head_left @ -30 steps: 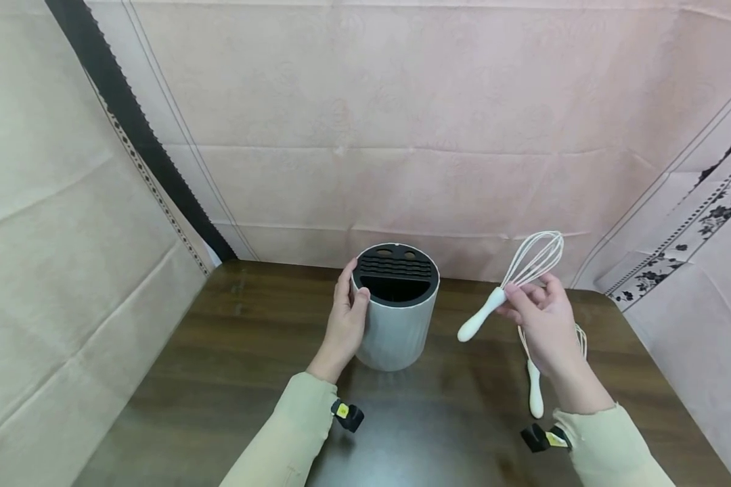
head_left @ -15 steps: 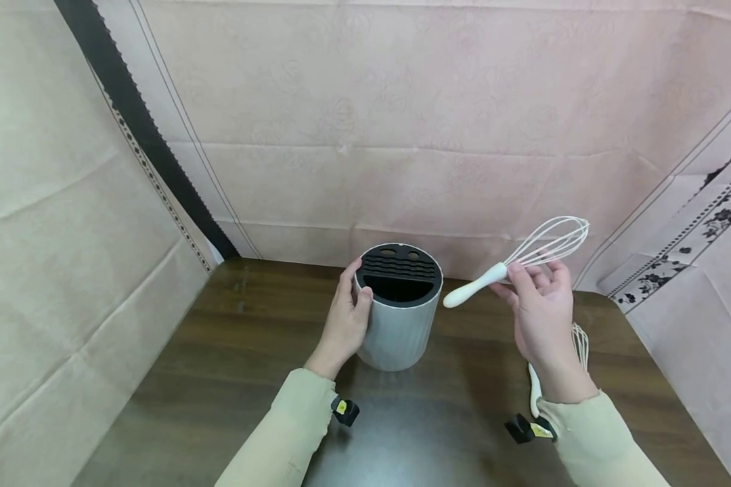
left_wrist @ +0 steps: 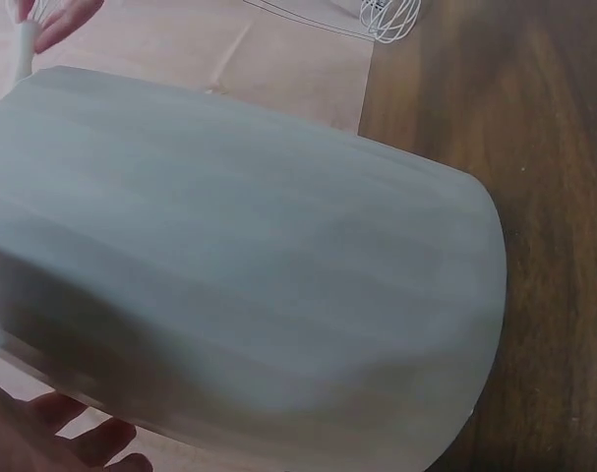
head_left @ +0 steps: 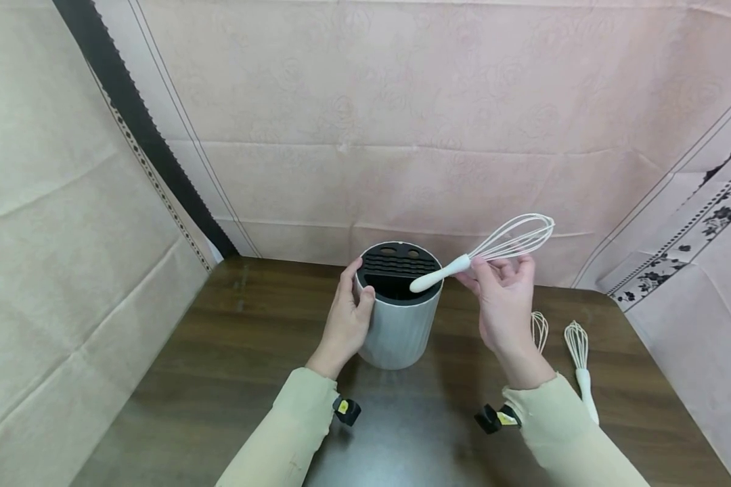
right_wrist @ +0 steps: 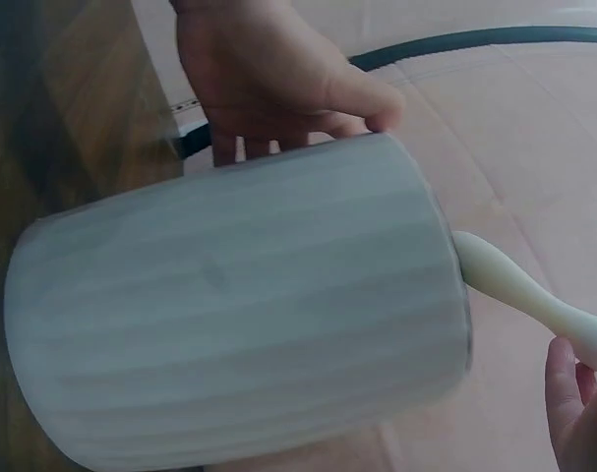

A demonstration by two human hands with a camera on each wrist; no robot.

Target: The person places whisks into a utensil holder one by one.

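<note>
A grey ribbed utensil holder (head_left: pixel 397 338) with a black slotted top stands on the table. My left hand (head_left: pixel 341 321) grips its left side near the rim, thumb in front and fingers behind. In my right hand (head_left: pixel 505 308) a whisk (head_left: pixel 445 272) with a white handle is pinched where handle and wires meet. The whisk slants, wires up to the right, and its handle end overlaps the wide front opening of the holder in the head view. From the right wrist, the handle (right_wrist: pixel 514 280) shows at the holder's rim, its tip hidden behind it.
Two more whisks lie on the dark wooden table (head_left: pixel 219 392) at the right: one whisk (head_left: pixel 577 345) in full sight, another whisk (head_left: pixel 539 330) mostly hidden by my right hand and sleeve. A pale cloth (head_left: pixel 341 169) hangs behind the table and along both sides.
My right hand has carried the whisk leftward to the holder, and its handle has tilted flatter. The two lying whisks show more separately now. My left hand keeps its grip on the holder.
</note>
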